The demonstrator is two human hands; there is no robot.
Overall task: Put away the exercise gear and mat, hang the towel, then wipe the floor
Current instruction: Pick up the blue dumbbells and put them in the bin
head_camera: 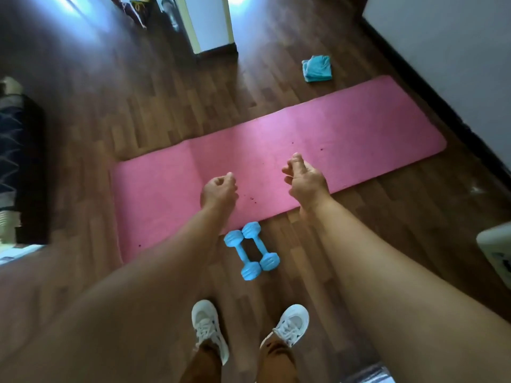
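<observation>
**Gear laid out, nothing yet put away**

While both arms reach forward over the floor (116, 111), neither hand holds anything, which suggests the tidying has not begun. Reading from the left: the pink mat (304, 139) lies fully unrolled and flat on the wooden boards, running diagonally toward the wall at right, as it would for exercise and not for storage. Above its near-left half hangs the left hand (218, 189), its grip loosely curled and empty, apart from the mat surface as far as can be judged. Just below, the two blue dumbbells (251, 250) lie side by side, touching or nearly so, on bare floor at the mat's near edge and directly ahead of the white shoes (250, 326); paired this way, they look easy to lift one per hand. Next comes the right hand (305, 179), fingers relaxed and partly spread, also grasping nothing. Farthest back and right, the blue towel (317, 69) sits crumpled on the floor beyond the mat's far edge, well apart from both hands and not yet hung. Judging by reach, the dumbbells seem the likeliest first pick.
</observation>
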